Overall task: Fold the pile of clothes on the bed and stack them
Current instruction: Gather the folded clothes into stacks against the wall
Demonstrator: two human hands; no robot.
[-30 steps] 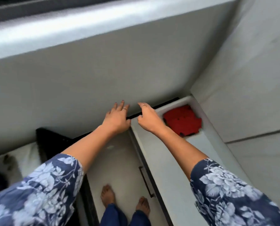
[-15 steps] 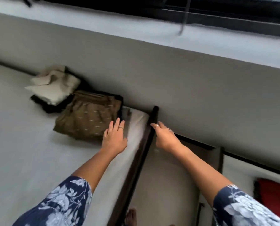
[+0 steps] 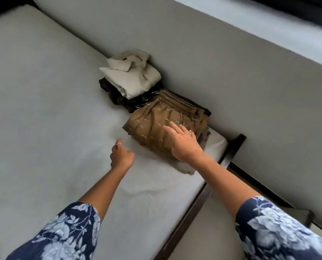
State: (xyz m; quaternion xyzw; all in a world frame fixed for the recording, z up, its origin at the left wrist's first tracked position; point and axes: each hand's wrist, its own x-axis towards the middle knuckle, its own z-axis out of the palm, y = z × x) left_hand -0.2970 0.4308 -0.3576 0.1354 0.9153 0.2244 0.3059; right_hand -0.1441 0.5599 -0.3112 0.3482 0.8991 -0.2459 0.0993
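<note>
Head view: a folded brown patterned garment [image 3: 162, 126] lies at the bed's [image 3: 44, 109] wall-side corner, beside a folded cream shirt [image 3: 132, 77] on dark clothes. The right hand [image 3: 184, 143], fingers spread, hovers over it; the left hand [image 3: 120, 154] hangs loosely curled, empty. Likely soft, light, floppy: lift under both edges. No readable writing.

1. The view has been swung from the wardrobe corner to the bed [image 3: 44, 128]; the red item and the feet are no longer seen.
2. The right hand [image 3: 182, 141] has been moved off the dark bed frame [image 3: 233, 147] and is now spread over the folded brown garment [image 3: 156, 126].
3. The left hand [image 3: 120, 156] has been drawn away from that garment and is now loosely curled above the sheet.
4. The cream folded stack [image 3: 132, 76] is now seen in full.
</note>
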